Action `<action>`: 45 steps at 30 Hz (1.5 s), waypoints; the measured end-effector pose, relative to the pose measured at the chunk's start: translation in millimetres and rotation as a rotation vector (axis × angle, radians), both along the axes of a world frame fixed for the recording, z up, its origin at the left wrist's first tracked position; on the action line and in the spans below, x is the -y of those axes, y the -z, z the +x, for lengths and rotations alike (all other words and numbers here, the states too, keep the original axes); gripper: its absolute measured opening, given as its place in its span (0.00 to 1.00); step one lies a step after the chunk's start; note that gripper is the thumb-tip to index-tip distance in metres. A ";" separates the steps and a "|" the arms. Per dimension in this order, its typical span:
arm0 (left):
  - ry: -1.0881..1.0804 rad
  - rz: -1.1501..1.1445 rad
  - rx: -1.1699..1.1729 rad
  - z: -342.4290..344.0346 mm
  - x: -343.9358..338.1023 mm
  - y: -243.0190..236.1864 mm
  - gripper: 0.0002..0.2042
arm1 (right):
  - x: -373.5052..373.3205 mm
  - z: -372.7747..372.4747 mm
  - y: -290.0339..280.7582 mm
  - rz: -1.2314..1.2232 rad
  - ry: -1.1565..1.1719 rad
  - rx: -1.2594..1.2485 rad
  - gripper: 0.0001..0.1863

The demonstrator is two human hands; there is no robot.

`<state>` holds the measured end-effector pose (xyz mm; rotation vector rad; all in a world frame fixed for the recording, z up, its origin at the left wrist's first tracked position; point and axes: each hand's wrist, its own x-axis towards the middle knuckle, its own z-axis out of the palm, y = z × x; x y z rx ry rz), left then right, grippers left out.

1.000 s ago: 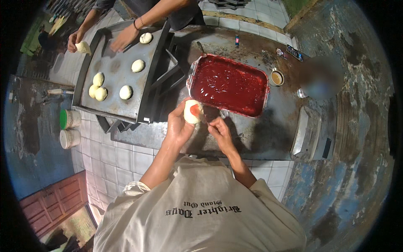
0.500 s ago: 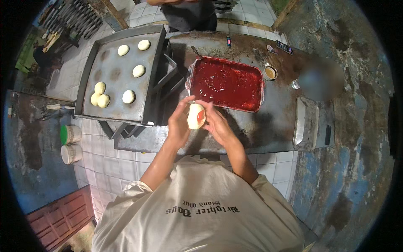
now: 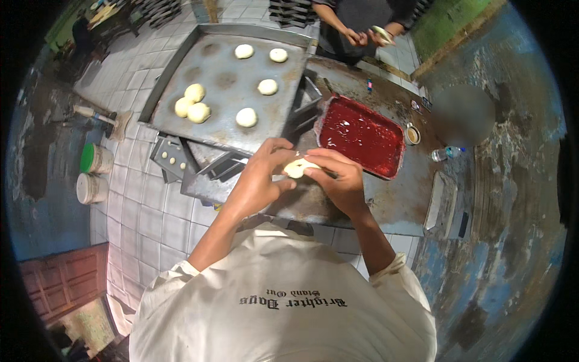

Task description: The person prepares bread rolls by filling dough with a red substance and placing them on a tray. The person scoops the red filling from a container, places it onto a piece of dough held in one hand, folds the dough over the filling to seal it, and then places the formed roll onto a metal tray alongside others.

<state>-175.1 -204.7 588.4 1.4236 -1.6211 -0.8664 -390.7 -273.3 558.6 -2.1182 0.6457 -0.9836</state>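
Between both hands I hold a piece of pale dough (image 3: 297, 168), its edges pressed together at the top. My left hand (image 3: 263, 174) supports it from the left side, fingers curled. With thumb and fingertips, my right hand (image 3: 339, 178) pinches the dough's edge. Just beyond my right hand lies a rectangular pan (image 3: 396, 175) of glossy red filling (image 3: 360, 130). To the left, a large metal tray (image 3: 158, 90) carries several round dough balls (image 3: 246, 117); three of them touch in a cluster.
Metal racks or trays (image 3: 232, 166) are stacked under the big tray. On the worktable (image 3: 395, 208) are a cup (image 3: 412, 134), a plastic bottle (image 3: 443, 154) and a metal box-like scale (image 3: 442, 202). Across it stands another person (image 3: 368, 27) holding a pale piece. Lidded buckets (image 3: 91, 188) stand at left.
The view has turned, so tray and pan sit farther right. Red filling showed in the open dough before; now the dough is pinched together and no red shows. The other person's hands have come into view.
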 end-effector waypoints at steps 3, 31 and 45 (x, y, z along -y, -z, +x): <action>-0.161 -0.112 -0.156 27.6 -11.8 -8.6 0.19 | -22.1 32.7 -19.7 0.257 0.150 0.015 0.18; -0.240 -0.171 -1.412 100.5 -45.9 -12.8 0.18 | -75.7 190.2 -86.2 0.063 0.245 0.026 0.15; -0.320 0.010 -1.389 93.4 -35.1 -2.4 0.15 | -64.2 182.4 -86.7 0.091 0.237 0.040 0.15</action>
